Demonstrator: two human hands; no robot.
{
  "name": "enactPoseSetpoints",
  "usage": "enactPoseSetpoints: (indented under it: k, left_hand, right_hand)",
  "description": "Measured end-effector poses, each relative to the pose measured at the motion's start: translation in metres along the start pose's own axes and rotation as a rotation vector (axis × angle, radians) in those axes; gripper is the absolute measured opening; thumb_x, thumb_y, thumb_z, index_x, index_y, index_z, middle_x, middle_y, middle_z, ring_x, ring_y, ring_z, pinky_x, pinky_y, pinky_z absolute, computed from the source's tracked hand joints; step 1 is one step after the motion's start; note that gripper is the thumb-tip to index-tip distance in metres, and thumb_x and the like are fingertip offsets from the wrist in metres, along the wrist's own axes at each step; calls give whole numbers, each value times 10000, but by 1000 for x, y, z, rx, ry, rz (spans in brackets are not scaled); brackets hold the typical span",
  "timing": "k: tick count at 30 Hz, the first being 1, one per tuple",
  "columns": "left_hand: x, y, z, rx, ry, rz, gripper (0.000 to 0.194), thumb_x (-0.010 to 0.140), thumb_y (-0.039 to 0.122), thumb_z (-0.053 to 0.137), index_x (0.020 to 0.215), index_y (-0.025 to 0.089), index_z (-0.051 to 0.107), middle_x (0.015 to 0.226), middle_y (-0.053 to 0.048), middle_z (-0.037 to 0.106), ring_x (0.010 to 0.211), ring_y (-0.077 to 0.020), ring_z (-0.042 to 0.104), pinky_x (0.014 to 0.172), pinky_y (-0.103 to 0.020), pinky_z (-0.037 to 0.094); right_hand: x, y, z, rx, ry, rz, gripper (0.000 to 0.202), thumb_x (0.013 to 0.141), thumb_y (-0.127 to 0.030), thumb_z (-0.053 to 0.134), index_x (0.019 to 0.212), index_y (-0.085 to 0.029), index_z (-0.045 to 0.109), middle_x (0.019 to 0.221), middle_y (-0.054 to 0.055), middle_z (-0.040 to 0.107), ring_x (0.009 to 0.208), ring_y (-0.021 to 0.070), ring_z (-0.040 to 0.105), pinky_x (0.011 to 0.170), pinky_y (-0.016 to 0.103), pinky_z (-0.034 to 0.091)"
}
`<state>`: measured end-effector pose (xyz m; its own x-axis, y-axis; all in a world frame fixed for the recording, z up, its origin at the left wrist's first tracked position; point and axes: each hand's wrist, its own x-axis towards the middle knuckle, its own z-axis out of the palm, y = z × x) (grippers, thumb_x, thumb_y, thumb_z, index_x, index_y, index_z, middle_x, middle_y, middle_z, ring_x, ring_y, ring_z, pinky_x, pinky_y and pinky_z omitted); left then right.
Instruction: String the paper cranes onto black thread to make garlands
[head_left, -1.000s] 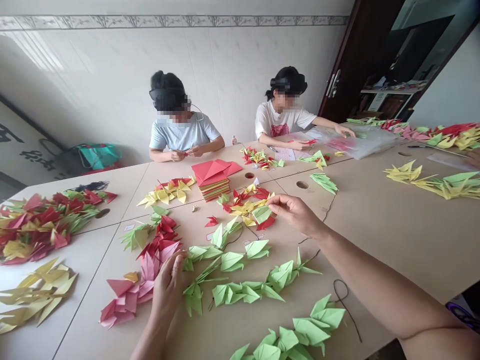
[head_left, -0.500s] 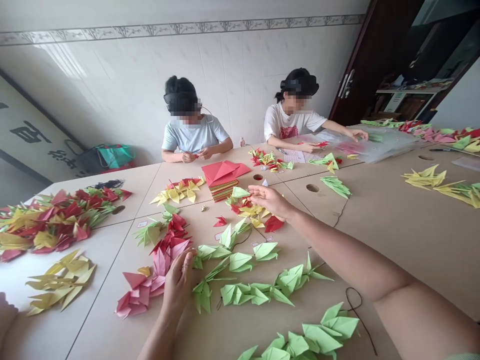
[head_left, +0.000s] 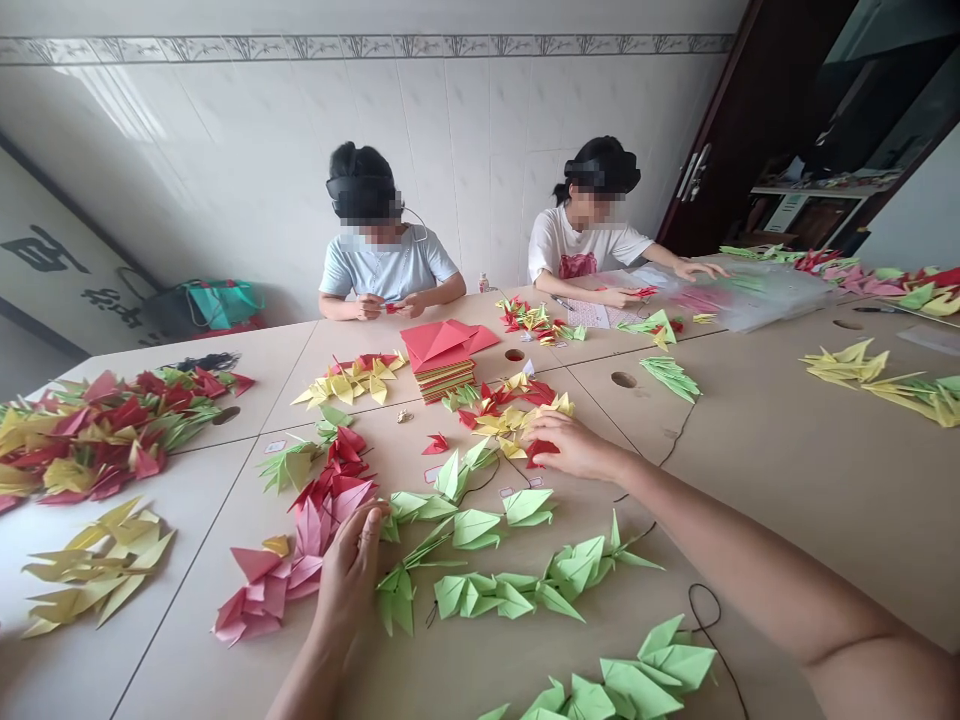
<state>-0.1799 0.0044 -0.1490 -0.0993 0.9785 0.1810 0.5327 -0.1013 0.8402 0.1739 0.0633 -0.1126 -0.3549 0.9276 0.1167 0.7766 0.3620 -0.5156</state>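
Observation:
My left hand (head_left: 351, 560) rests on the table with its fingers stretched out, between a row of pink paper cranes (head_left: 259, 588) and the near end of a strung green row (head_left: 420, 507). Its fingertips come close to both; whether they touch is hard to see. My right hand (head_left: 576, 445) reaches over a cluster of red and yellow paper cranes (head_left: 510, 420), fingers loosely curved and apart, at a red crane (head_left: 541, 452) and a yellow one (head_left: 559, 405). More green cranes on dark cord (head_left: 517, 590) lie nearer me.
A stack of folded red paper (head_left: 450, 345) stands mid-table. Mixed cranes heap up (head_left: 112, 430) at left, near yellow ones (head_left: 101, 570). Two people (head_left: 386, 265) sit opposite, working with paper. Round holes (head_left: 623, 380) pierce the tabletop; plastic sheeting (head_left: 780, 290) lies far right.
My right hand has come toward me and slightly right, from a green crane to the red and yellow ones. Cranes in that cluster have shifted. My left hand stays almost in place.

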Motion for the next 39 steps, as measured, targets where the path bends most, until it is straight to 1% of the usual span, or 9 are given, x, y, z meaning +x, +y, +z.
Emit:
enactPoseSetpoints:
  k: [5, 9, 12, 16, 19, 21, 24, 30, 39]
  left_hand:
    - [0, 2, 0, 16, 5, -10, 520, 810, 638, 445, 920, 181, 668, 1058, -111, 709, 1033, -283, 637, 894, -389, 506]
    - [1, 4, -1, 30, 1, -14, 523, 812, 639, 438, 914, 180, 667, 1042, -107, 714, 1028, -284, 640, 861, -376, 518]
    - [1, 5, -2, 35, -6, -16, 523, 811, 640, 439, 907, 181, 670, 1035, -103, 718, 1022, -286, 643, 854, -372, 519]
    - [1, 4, -2, 33, -3, -23, 536, 811, 642, 440, 929, 174, 674, 1046, -109, 717, 1036, -295, 639, 860, -378, 516]
    - [1, 0, -1, 25, 1, -23, 513, 818, 628, 446, 930, 184, 677, 1060, -98, 715, 1047, -289, 635, 868, -374, 516]
    - [1, -4, 0, 19, 7, -25, 492, 827, 614, 449, 930, 190, 678, 1070, -89, 713, 1058, -283, 631, 876, -364, 513]
    - [1, -8, 1, 16, 15, -37, 477, 837, 599, 451, 945, 192, 676, 1082, -82, 709, 1076, -280, 623, 888, -358, 507]
    - [1, -10, 1, 13, 14, -53, 467, 833, 598, 464, 948, 198, 674, 1074, -76, 710, 1079, -280, 620, 886, -355, 506]
    - [0, -10, 1, 7, 8, -50, 459, 835, 595, 458, 947, 206, 675, 1091, -66, 707, 1099, -278, 610, 901, -351, 502]
  right_hand:
    - [-18, 8, 7, -56, -28, 51, 320, 788, -128, 622, 1075, -238, 710, 1260, 95, 610, 1248, 272, 488, 1050, 424, 384]
    - [-23, 12, 9, -52, 3, 113, 468, 779, -163, 642, 1237, -258, 614, 1438, 96, 444, 1308, 286, 435, 1074, 434, 364]
    - [-24, 17, 9, -22, 30, 140, 519, 767, -149, 660, 1266, -270, 583, 1493, 78, 360, 1334, 284, 403, 1090, 425, 348]
    - [-20, 25, 11, 44, 74, 194, 336, 822, -112, 615, 1142, -208, 650, 1443, 120, 413, 1196, 269, 540, 1028, 433, 414]
    - [-15, 32, 9, 122, 138, 231, 221, 905, -224, 582, 1117, -184, 628, 1341, 109, 515, 1109, 239, 574, 958, 458, 462]
    - [-12, 36, 7, 193, 189, 261, 260, 929, -290, 559, 1167, -189, 587, 1277, 91, 556, 1085, 228, 576, 917, 455, 488]
    - [-9, 42, 2, 339, 225, 326, 285, 929, -310, 559, 1181, -178, 574, 1221, 88, 581, 1026, 221, 602, 862, 430, 518]
    - [-11, 42, -1, 644, 188, 476, 296, 926, -313, 567, 1181, -162, 569, 1177, 84, 600, 974, 210, 622, 815, 409, 538]
    - [-13, 54, 0, 755, 221, 731, 295, 929, -312, 561, 1188, -171, 566, 1193, 87, 592, 985, 210, 617, 826, 413, 534]
